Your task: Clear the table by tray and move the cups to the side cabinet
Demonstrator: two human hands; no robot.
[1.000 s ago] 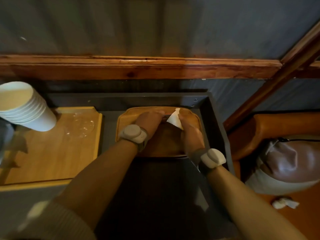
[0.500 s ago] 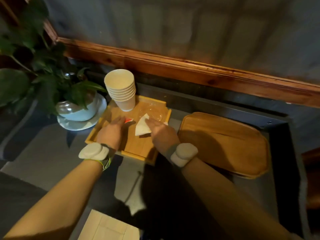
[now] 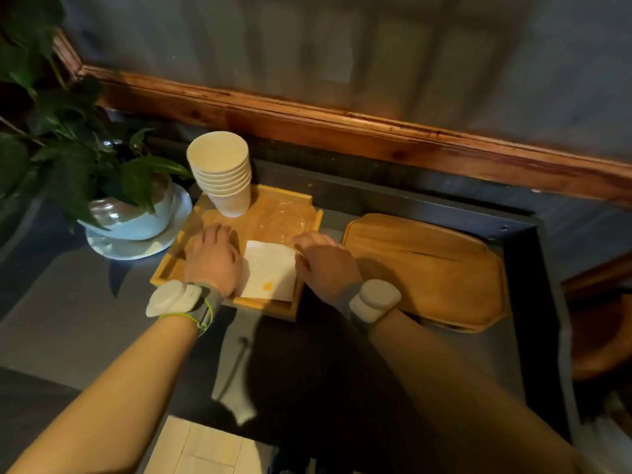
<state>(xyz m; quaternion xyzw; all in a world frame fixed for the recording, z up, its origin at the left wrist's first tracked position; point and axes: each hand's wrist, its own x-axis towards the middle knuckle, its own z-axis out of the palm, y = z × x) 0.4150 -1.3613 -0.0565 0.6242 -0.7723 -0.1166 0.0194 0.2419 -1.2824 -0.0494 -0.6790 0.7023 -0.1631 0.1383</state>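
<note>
Head view: napkin (image 3: 269, 270) between hands.

The plant (image 3: 61, 131) (leaves cut off at left) hides its pot (image 3: 136, 220).

cream cups (image 3: 222, 172), white napkin (image 3: 270, 270) — yellow-stained

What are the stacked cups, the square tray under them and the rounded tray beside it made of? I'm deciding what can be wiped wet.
The stacked cups look like matte off-white paper, thin rolled rims. The square tray seems pale bamboo or light wood, smooth. The rounded tray looks like darker wood, grain visible, slight sheen.
</note>
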